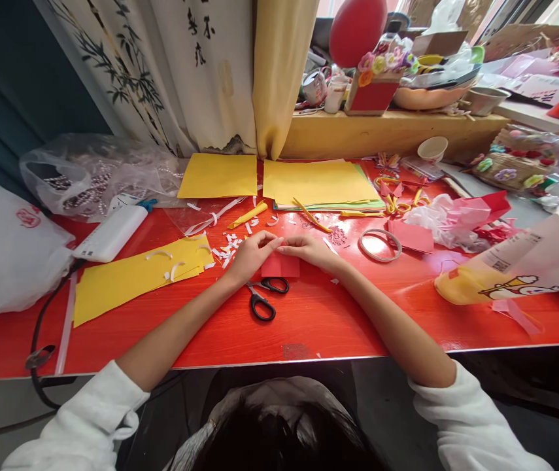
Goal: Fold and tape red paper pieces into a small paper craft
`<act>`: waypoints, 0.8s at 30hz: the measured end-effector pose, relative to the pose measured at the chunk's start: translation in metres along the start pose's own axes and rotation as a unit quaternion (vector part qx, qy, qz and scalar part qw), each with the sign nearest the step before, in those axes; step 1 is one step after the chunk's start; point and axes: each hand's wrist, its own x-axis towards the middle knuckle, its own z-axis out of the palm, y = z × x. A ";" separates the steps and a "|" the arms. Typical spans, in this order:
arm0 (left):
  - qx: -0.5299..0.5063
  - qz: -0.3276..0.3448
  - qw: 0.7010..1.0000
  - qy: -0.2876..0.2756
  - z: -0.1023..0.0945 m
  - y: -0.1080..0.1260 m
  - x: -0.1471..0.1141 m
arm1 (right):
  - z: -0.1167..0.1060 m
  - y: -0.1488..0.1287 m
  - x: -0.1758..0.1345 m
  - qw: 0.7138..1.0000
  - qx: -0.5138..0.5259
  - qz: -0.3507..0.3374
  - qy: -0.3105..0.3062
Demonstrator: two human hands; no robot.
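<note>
My left hand (255, 254) and my right hand (309, 250) meet near the middle of the table, with thumbs and fingertips pinched together. They are closed on a small piece of red paper (280, 267), which shows just below the fingers; the part between the fingertips is mostly hidden. Scissors with black handles (263, 306) lie right below the hands, their blades partly covered by the paper and my left hand. Small white paper scraps (227, 248) are scattered beside my left hand. A roll of tape (380, 244) lies to the right of my right hand.
Yellow paper strips (136, 275) lie left, near a white power bank (111, 233) and a plastic bag (7, 248). Yellow sheets (318, 183) are stacked behind. A drink cup (519, 261) lies tilted at right, near crumpled pink paper (460, 219). A cluttered sill (308, 134) runs behind.
</note>
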 end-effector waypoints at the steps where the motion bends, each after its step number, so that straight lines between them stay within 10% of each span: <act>1: 0.000 -0.001 1.000 -0.005 0.000 -0.001 0.000 | -0.001 0.000 0.000 1.000 0.002 0.005 -0.022; 24: 0.069 0.021 0.997 -0.033 -0.001 0.003 -0.004 | -0.004 -0.013 -0.006 0.992 -0.098 0.029 -0.081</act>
